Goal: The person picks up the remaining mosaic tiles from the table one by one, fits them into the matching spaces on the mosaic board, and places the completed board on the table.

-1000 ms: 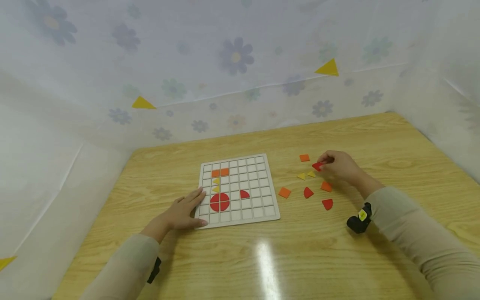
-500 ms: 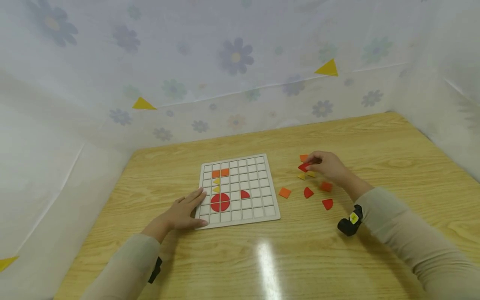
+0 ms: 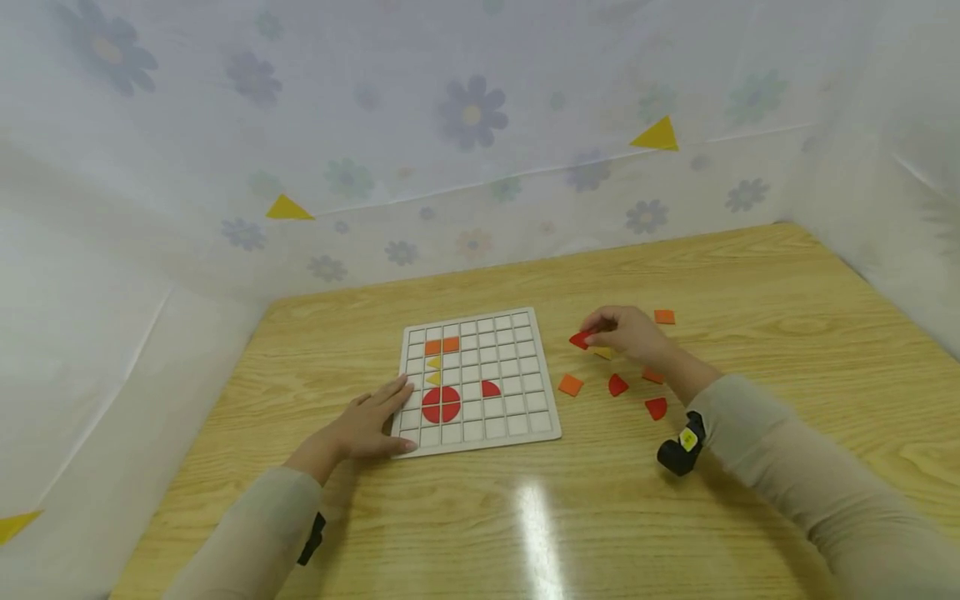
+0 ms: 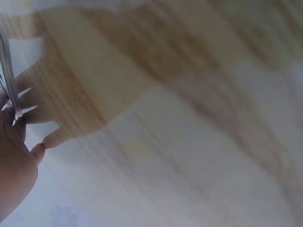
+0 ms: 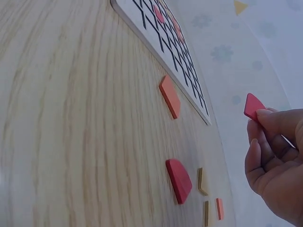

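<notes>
The person's right hand [image 3: 624, 332] pinches a flat red quarter-circle piece [image 3: 580, 339] between thumb and fingers, lifted off the bench; gripping it by one end leaves most of the shape free, presumably so it can be seen and turned easily. Partly hidden below that hand lies a small yellow triangle [image 3: 602, 353], and round about are a loose orange square [image 3: 571, 384] and a red quarter-circle [image 3: 618, 385], scattered within easy reach. The left hand [image 3: 367, 423] rests with thumb and fingers apart on the left edge of a white gridded board [image 3: 510, 367], most likely to keep it from sliding. On the board, four red quarters meet as a full red circle [image 3: 441, 405], while a single red quarter [image 3: 491, 389] sits alone to its right. Everything lies on a wood-grained bench [image 3: 420, 517] before a flower-printed white cloth [image 3: 525, 75].
</notes>
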A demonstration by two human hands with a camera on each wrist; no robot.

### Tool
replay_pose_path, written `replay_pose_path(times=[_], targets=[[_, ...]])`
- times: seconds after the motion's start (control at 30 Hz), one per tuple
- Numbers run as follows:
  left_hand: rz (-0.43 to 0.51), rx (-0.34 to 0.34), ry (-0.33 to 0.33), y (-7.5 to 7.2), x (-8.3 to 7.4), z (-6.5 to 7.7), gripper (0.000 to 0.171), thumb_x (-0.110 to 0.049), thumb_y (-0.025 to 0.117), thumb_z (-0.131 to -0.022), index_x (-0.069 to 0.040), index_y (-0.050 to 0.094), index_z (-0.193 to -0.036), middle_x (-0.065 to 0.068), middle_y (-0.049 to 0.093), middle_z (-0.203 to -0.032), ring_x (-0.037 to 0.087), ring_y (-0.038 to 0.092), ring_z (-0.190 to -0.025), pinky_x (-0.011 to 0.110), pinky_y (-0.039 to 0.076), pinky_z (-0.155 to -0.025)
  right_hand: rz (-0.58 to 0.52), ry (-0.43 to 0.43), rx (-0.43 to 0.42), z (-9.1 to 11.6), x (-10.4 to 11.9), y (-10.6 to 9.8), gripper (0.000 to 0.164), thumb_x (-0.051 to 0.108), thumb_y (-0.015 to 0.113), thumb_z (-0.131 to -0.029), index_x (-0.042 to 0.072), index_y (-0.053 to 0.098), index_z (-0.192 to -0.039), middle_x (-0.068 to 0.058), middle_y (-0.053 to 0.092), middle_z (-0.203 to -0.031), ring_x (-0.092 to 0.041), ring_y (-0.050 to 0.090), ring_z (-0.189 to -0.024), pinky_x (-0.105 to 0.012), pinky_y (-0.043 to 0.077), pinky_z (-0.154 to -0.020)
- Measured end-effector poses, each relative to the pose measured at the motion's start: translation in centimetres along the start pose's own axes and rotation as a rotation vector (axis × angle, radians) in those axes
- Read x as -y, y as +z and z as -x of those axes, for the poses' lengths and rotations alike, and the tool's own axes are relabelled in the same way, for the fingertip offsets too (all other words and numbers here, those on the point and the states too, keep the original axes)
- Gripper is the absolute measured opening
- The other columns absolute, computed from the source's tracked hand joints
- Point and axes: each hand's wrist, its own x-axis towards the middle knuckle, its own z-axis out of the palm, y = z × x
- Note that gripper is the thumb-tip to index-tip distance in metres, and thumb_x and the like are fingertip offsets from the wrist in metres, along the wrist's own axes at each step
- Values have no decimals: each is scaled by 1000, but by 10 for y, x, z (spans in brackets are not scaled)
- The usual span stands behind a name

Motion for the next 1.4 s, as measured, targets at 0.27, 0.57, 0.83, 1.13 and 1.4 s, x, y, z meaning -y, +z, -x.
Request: replay_pose_path(times=[0.27,0.57,0.83,1.13,1.4], targets=[[-4,7,-8,0,-1,1,89,-58,52,-74,-11,14,-139,5,6,-144,23,6,-129,48,8,-99,-90,-29,38,-7,10,22,16,6,60,-81,-2,56,-94,-10,55,-87,-21,50,-79,-40,43,-72],[-22,4,-2,-1,-1,-1,89,-57,52,-74,-11,14,-139,6,6,-144,23,6,-129,49,9,-99,-130,-68,71,-13,19,43,14,3,60,-79,-3,57,-91,-10,57,-85,-26,52,-81,-40,43,-76],[-17,4,-8,-1,0,-1,90,-58,53,-74,-11,14,-139,6,6,-144,24,6,-129,49,9,-99,-179,-58,91,-19,27,56,13,3,61,-79,-2,56,-90,-9,57,-85,-27,52,-82,-42,43,-76],[-15,10,-14,-1,0,1,90,-59,52,-73,-12,13,-139,5,5,-144,23,5,-129,48,8,-99,-171,-57,116,-27,36,74,9,0,59,-79,-1,58,-88,-7,58,-85,-18,52,-78,-32,43,-71],[-13,13,-15,-1,-2,4,90,-59,53,-73,-12,14,-139,5,6,-144,23,5,-130,48,9,-99,-162,-71,151,-31,37,90,9,2,60,-80,0,60,-88,-8,58,-88,-19,54,-79,-33,45,-72]])
